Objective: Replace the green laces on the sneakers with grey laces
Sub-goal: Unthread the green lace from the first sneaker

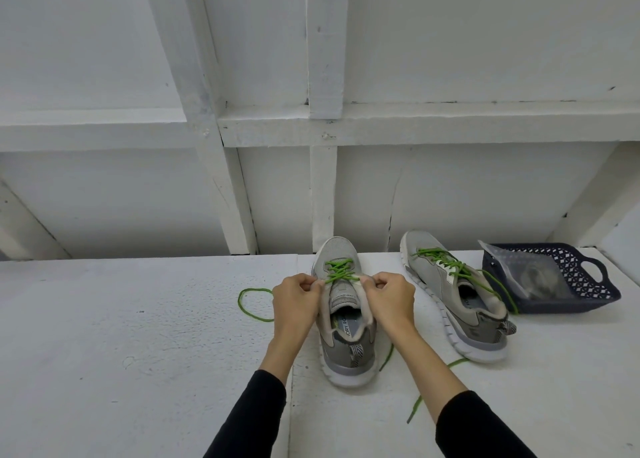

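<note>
Pinching green lace (337, 273) with both hands (346, 296), second sneaker (453, 294) beside basket (595, 287) right.

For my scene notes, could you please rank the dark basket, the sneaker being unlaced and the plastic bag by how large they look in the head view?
1. Sneaker being unlaced, though it lies nearest the camera.
2. Dark basket; it looks much alike in extent, so this order is unsure.
3. Plastic bag, clearly smallest, inside the basket.

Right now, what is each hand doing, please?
Left hand: pinches the green lace on the near sneaker.
Right hand: pinches the same lace.
</note>
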